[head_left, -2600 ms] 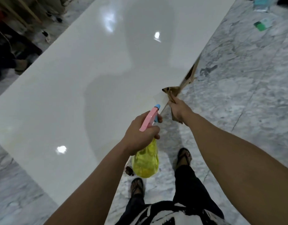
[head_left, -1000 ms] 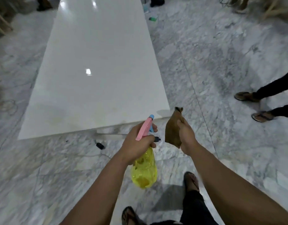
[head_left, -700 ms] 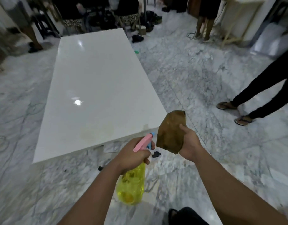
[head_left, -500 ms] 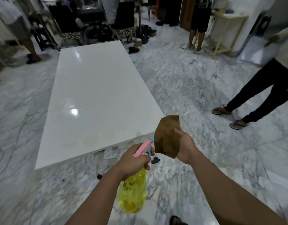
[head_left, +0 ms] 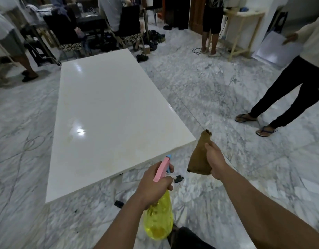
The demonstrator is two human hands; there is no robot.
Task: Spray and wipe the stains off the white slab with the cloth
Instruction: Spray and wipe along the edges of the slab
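Observation:
The long white slab (head_left: 108, 108) lies low over the marble floor, stretching away from me, with faint yellowish stains near its close end. My left hand (head_left: 153, 186) grips a yellow spray bottle (head_left: 158, 220) by its pink trigger head, just off the slab's near edge. My right hand (head_left: 215, 161) holds a brown cloth (head_left: 199, 155) bunched and hanging, beside the slab's near right corner. Neither hand touches the slab.
A person in dark trousers and sandals (head_left: 284, 103) stands on the right. More people, chairs (head_left: 65, 35) and shoes crowd the far end. A wooden table (head_left: 243, 27) stands at the back right. Small black objects (head_left: 119, 203) lie on the floor by the slab's near edge.
I have stepped back from the slab's long side to its short end and my view has lifted. Both hands keep their hold on the bottle and cloth.

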